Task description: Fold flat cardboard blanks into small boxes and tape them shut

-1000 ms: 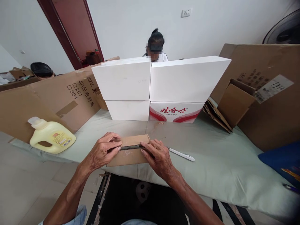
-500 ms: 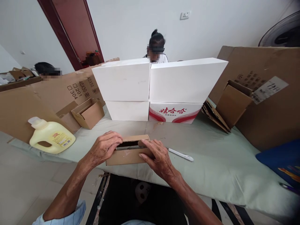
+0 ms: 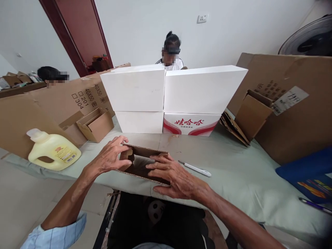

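Note:
A small brown cardboard box (image 3: 145,152) stands on the covered table in front of me, its top open. Through it a pale surface shows, so the bottom seems open too. My left hand (image 3: 107,156) grips the left end, thumb and fingers on the rim. On the right, my right hand (image 3: 177,177) holds the near wall, with the thumb outside and the fingers reaching over the opening. A white utility knife (image 3: 195,168) lies just beyond my right hand, touching neither hand.
White cartons (image 3: 137,90) are stacked at the table's back. A yellow detergent bottle (image 3: 55,152) and an open cardboard box (image 3: 95,126) stand left. Another open box (image 3: 254,116) leans at the right, near a blue bag (image 3: 308,173) and a pen (image 3: 315,204). Two people sit beyond.
The small box has been tipped so its opening faces up toward me, wider than before. My left hand has shifted slightly left, and my right hand's fingers have moved over the opening.

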`<state>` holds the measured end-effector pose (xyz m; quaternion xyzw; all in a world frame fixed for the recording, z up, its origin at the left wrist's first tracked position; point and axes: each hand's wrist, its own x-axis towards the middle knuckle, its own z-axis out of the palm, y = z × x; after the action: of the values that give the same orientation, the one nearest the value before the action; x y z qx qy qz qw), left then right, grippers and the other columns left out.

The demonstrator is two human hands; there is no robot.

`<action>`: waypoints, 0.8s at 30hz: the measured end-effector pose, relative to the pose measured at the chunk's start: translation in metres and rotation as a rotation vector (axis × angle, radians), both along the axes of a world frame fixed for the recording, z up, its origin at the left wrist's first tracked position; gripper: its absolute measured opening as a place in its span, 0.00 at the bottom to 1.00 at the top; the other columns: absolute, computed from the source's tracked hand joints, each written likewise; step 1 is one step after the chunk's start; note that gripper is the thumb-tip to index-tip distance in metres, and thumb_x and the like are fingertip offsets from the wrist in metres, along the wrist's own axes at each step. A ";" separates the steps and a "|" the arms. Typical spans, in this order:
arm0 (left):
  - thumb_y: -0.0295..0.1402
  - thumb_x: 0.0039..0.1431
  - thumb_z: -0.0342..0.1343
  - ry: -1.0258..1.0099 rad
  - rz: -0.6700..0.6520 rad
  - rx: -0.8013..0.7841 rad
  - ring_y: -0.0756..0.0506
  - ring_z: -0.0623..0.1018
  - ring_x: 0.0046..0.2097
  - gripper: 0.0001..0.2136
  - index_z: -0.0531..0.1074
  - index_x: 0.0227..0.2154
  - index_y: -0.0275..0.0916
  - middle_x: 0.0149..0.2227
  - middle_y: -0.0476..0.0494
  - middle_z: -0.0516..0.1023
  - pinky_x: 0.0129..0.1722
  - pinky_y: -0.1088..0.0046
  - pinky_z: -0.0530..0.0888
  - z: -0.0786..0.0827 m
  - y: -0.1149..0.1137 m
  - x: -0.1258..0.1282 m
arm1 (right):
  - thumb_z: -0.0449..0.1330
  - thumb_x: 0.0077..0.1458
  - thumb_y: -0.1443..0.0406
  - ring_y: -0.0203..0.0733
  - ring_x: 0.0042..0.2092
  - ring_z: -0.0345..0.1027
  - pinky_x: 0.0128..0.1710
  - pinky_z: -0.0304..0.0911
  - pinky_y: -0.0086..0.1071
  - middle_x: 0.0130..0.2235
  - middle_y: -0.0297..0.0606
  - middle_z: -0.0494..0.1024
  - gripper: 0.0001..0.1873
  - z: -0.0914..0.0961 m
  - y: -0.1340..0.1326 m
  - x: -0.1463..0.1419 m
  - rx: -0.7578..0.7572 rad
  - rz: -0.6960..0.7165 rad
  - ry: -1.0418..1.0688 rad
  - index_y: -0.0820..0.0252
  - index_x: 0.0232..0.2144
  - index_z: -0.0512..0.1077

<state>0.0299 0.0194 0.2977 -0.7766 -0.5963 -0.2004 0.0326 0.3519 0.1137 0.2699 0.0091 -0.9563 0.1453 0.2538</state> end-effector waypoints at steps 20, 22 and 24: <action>0.49 0.59 0.75 0.222 -0.203 0.029 0.32 0.78 0.54 0.17 0.80 0.40 0.42 0.46 0.39 0.78 0.54 0.54 0.75 0.019 0.006 -0.005 | 0.71 0.66 0.61 0.60 0.65 0.70 0.59 0.74 0.54 0.40 0.39 0.76 0.17 -0.016 0.052 0.011 0.015 -0.157 0.302 0.51 0.41 0.65; 0.41 0.56 0.77 0.160 -0.164 0.028 0.30 0.76 0.62 0.17 0.80 0.45 0.43 0.57 0.34 0.76 0.60 0.50 0.75 0.015 0.002 -0.019 | 0.72 0.64 0.62 0.61 0.68 0.68 0.58 0.76 0.54 0.42 0.40 0.77 0.19 -0.025 0.053 0.011 -0.058 -0.186 0.368 0.51 0.43 0.64; 0.34 0.59 0.73 0.079 -0.122 0.010 0.29 0.73 0.67 0.15 0.79 0.48 0.45 0.68 0.33 0.69 0.63 0.48 0.75 0.009 0.001 -0.031 | 0.72 0.63 0.63 0.61 0.70 0.67 0.60 0.75 0.55 0.51 0.46 0.78 0.20 -0.034 0.052 0.008 -0.123 -0.224 0.406 0.51 0.45 0.63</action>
<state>-0.0010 0.0207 0.3068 -0.8186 -0.5452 -0.1744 0.0477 0.3595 0.1658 0.2361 -0.0836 -0.8701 0.1694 0.4553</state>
